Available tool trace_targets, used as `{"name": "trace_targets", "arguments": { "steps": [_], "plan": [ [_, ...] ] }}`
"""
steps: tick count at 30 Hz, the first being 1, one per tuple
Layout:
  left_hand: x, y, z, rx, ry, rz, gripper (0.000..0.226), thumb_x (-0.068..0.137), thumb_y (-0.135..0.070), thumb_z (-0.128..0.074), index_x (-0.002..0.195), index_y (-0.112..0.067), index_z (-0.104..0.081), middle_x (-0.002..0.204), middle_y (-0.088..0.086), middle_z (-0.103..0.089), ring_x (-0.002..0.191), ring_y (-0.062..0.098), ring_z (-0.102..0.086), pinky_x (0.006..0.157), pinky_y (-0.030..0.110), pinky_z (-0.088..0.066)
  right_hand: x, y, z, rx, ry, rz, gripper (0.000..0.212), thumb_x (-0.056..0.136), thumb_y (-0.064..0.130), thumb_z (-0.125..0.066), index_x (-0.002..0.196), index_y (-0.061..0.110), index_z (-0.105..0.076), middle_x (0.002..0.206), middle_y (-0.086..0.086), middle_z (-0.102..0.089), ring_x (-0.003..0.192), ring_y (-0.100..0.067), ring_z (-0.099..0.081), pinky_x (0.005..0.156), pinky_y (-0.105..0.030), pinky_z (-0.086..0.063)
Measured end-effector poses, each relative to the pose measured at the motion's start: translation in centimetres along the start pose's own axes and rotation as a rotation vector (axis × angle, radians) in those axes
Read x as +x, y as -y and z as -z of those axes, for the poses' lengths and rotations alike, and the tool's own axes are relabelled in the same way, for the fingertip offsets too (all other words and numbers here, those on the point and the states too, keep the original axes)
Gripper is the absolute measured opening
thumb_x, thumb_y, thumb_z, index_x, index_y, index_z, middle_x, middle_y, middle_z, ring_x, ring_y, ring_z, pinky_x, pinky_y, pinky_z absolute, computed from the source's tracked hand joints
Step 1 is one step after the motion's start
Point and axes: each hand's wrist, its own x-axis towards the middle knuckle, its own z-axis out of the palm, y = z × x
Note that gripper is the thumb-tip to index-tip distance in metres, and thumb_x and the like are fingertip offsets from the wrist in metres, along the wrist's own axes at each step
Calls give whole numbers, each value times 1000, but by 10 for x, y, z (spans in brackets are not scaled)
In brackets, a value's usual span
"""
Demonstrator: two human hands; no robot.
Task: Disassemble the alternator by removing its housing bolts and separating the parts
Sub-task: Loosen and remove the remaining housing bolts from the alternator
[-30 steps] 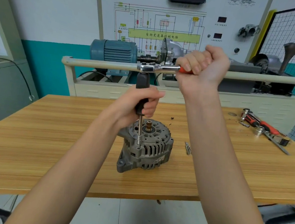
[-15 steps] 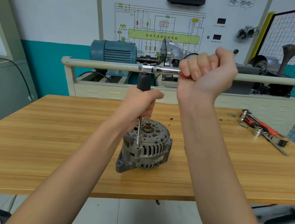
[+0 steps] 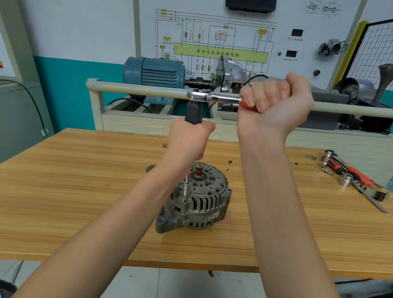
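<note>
- On the counter [image 3: 46, 195], head view: alternator [image 3: 196, 200] stands shaft-up near the middle, just short of the front edge; nothing clamps it.
- Left hand [image 3: 188, 141] has its grip wrapped round the black driver handle [image 3: 193, 113]; extension shaft [image 3: 186, 188] runs straight down to a housing bolt at the near-left rim of the casing.
- Right hand [image 3: 274, 101] has a closed fist grip on the red handle of the ratchet [image 3: 215, 97], which lies level, head seated on top of the driver handle.
- Judged step: cracking or spinning out one housing bolt.
- To do it well: left hand should press straight down along the shaft so the bit stays seated; any tilt risks cam-out and a rounded head.
- Right hand should swing in a flat arc, short strokes, no lifting at the handle.
- Long stack gives leverage to tip the body; downward load from the left hand is what holds the alternator still.
- Spare tools [image 3: 350, 177] lie at the far right of the counter, well apart.
- How many bolts remain: cannot tell.
</note>
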Motion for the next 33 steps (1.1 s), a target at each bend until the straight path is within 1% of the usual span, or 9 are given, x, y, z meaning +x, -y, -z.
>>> {"name": "trace_targets", "arguments": {
  "steps": [3, 8, 11, 15, 19, 21, 23, 29, 33],
  "plan": [
    [-2, 1, -2, 22, -63, -16, 31, 84, -1, -57, 64, -15, -39, 49, -2, -31, 40, 12, -26, 39, 19, -24, -14, -4, -6, -76, 64, 140, 58, 95, 8, -37, 40, 22, -28, 39, 6, -17, 33, -11, -16, 38, -22, -22],
    [0, -11, 29, -114, 552, 10, 41, 83, -10, -59, 50, -19, -38, 42, -6, -32, 38, 11, -27, 45, 23, -28, 17, 3, -4, 22, -9, -169, 54, 91, 7, -38, 40, 19, -27, 35, 7, -19, 29, -10, -15, 35, -18, -18],
    [-1, -15, 31, -74, 740, 35, 43, 81, -14, -56, 43, -19, -36, 38, -5, -30, 33, 10, -26, 42, 23, -24, 31, -1, 2, 188, -15, -413, 59, 93, 11, -36, 36, 16, -28, 30, 7, -20, 23, -8, -18, 30, -16, -19],
    [-6, -10, 17, -53, 478, 43, 57, 90, -5, -52, 41, -25, -32, 36, -8, -26, 30, 8, -19, 36, 17, -20, 28, 1, 10, 233, -34, -334, 56, 92, 10, -37, 37, 18, -28, 32, 8, -20, 24, -8, -18, 31, -15, -18],
    [-3, -5, -1, -25, 24, 43, 33, 87, -4, -54, 62, -17, -37, 44, -5, -31, 35, 9, -26, 38, 17, -24, 5, 2, 4, 25, 17, -12, 55, 93, 9, -37, 40, 21, -28, 37, 7, -19, 32, -10, -15, 36, -20, -20],
    [-4, -3, -5, -1, -65, 8, 29, 84, -3, -56, 65, -16, -38, 49, -3, -32, 39, 11, -27, 40, 19, -24, -4, 0, -1, -21, 50, 57, 55, 93, 9, -37, 40, 21, -29, 38, 6, -18, 33, -10, -15, 37, -20, -21],
    [-4, -1, 3, -9, 52, -29, 34, 83, -2, -59, 60, -17, -40, 46, -5, -33, 38, 10, -26, 41, 20, -26, 0, 3, -2, -9, 56, 7, 55, 93, 8, -37, 40, 21, -29, 37, 7, -18, 32, -10, -14, 37, -19, -20],
    [1, -12, 35, -69, 811, -31, 40, 75, -13, -65, 44, -17, -41, 38, -6, -34, 34, 10, -31, 43, 20, -29, 29, 1, 5, 233, -2, -446, 53, 85, 8, -38, 34, 16, -27, 29, 6, -19, 22, -9, -18, 32, -14, -17],
    [-3, -7, 23, -96, 663, 0, 52, 84, -7, -58, 40, -24, -35, 35, -9, -27, 29, 7, -20, 37, 17, -18, 26, 3, 10, 267, -27, -382, 58, 93, 11, -37, 36, 18, -28, 31, 7, -19, 24, -8, -18, 31, -16, -18]
  ]
}}
